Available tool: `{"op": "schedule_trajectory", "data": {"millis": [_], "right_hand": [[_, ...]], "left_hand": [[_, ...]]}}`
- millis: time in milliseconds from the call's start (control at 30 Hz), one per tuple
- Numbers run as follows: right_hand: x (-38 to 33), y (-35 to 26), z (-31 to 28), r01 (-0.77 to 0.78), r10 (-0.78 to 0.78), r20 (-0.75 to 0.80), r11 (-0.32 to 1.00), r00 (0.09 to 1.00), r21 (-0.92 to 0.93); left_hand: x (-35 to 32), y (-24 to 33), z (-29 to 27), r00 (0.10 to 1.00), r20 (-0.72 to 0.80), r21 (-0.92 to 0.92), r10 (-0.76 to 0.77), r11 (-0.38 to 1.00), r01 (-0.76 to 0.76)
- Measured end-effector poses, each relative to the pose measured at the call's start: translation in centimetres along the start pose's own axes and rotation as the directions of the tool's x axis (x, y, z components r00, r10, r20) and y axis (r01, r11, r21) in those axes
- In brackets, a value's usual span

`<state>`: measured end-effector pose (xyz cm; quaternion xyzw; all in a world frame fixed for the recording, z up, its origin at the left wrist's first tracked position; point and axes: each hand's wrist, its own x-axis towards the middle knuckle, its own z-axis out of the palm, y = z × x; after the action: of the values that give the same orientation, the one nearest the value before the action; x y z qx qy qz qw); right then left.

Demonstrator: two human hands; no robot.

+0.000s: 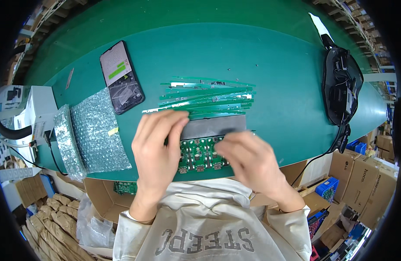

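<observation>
Green circuit board (199, 155) lies at the near edge of the table (287, 100), its ends hidden by both hands. The left hand (156, 142) curls over one end; the right hand (249, 157), blurred, bends over the other. I cannot tell whether either grips it. Just beyond is a grey slab (214, 126), its left end covered. Farther off, green strips (209, 96) overlap, too tangled to count. Glare blurs the lower screen of a phone (121, 76).

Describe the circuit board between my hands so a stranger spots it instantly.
On the green table, find the pile of thin strips. Nearer, past a grey slab, lies the circuit board. Unlike the strips, it's broad, with metal sockets along its near edge.
</observation>
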<state>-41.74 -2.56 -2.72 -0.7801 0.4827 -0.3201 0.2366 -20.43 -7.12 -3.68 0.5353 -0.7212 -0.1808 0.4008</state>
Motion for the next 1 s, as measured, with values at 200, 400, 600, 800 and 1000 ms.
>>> {"op": "schedule_trajectory", "data": {"millis": [200,400,600,800,1000], "right_hand": [[4.5,2.7,-0.1,-0.179,0.176,-0.217,0.984,0.960,0.004],[1.8,2.4,-1.5,-0.235,0.186,-0.334,0.965,0.924,-0.113],[-3.8,-0.7,-1.2,-0.608,0.610,-0.215,0.789,0.762,0.083],[-2.3,-1.4,-0.1,-0.615,0.624,-0.193,0.780,0.757,0.114],[-0.9,-0.2,-0.4,-0.639,0.719,-0.152,0.679,0.678,0.362]], "left_hand": [[2.5,-1.1,1.3,0.998,0.043,-0.039,-0.042,0.998,0.044],[0.0,-0.9,-0.6,0.999,-0.026,-0.046,-0.031,0.999,0.030],[-5.2,1.5,-4.3,0.902,0.262,0.049,-0.343,0.938,0.343],[-5.5,1.5,-3.3,0.852,0.242,-0.046,-0.465,0.871,0.489],[-3.9,0.3,-3.1,0.787,0.303,-0.279,-0.538,0.739,0.613]]}}
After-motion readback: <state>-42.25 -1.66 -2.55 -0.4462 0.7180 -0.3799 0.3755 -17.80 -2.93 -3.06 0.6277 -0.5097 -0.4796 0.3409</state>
